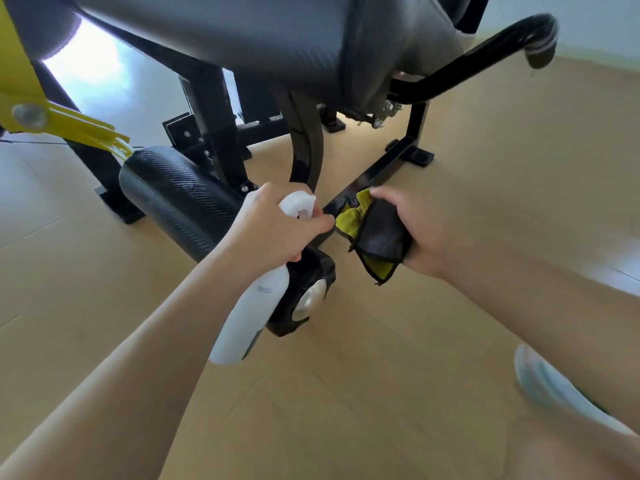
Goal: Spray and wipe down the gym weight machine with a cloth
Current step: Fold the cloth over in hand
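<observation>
My left hand [277, 223] grips the neck of a white spray bottle [249, 320], one finger across its trigger, nozzle pointing right toward the black floor bar [377, 171] of the weight machine. My right hand [412, 230] holds a folded black-and-yellow cloth [374, 233] against the near end of that bar. The machine's black padded seat [242, 32] hangs overhead, and a black roller pad [173, 195] lies just left of the bottle.
A yellow lever arm [69, 123] juts in from the left. A curved black handle [485, 53] rises at the right. Black frame posts and feet [214, 133] stand behind on the pale wood floor [346, 393]. A light shoe [554, 386] shows at lower right.
</observation>
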